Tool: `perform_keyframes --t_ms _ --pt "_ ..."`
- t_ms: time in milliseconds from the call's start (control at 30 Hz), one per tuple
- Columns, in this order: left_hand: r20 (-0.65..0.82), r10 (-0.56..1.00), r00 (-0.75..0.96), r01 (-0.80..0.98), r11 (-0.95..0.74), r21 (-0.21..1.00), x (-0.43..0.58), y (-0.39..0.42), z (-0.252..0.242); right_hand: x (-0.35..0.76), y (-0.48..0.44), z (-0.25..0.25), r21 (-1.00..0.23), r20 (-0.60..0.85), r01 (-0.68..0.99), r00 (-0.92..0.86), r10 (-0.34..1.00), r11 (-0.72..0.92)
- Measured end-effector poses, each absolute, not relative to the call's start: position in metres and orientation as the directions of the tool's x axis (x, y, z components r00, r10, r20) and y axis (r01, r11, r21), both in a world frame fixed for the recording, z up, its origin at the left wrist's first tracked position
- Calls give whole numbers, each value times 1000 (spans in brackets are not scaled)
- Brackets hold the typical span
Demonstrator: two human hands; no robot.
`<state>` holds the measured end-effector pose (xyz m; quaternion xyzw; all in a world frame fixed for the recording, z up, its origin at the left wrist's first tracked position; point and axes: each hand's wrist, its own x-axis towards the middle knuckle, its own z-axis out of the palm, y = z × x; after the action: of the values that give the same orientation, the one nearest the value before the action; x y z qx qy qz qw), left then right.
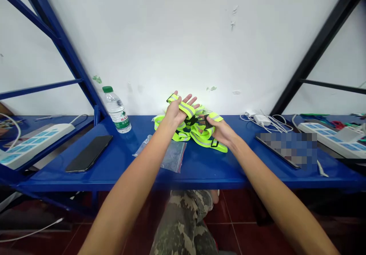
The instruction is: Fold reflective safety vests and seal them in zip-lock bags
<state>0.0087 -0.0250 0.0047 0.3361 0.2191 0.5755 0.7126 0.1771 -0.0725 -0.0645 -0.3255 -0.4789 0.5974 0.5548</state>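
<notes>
My left hand (178, 110) is turned palm up, fingers loosely spread, with the thumb holding a length of neon yellow-green webbing (200, 140) across the palm and fingers. A black buckle (170, 98) sits at the end of that length, just beyond the thumb. My right hand (222, 132) is more closed, gripping another part of the webbing beside a dark fitting between thumb and fingers (the fingertips are partly hidden, so I can't tell how tightly they curl). The rest of the webbing, with its grey stripe, lies in a tangled heap between and below my hands, on the blue table (213, 173) near the wall. A clear plastic bag (174, 157) lies under my left forearm, close to the heap.
</notes>
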Motion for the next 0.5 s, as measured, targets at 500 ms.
perform_keyframes --t_ms 500 --pt "181 960 215 -122 -158 980 -22 -21 4 175 -53 -69 -913 244 -351 -68 967 205"
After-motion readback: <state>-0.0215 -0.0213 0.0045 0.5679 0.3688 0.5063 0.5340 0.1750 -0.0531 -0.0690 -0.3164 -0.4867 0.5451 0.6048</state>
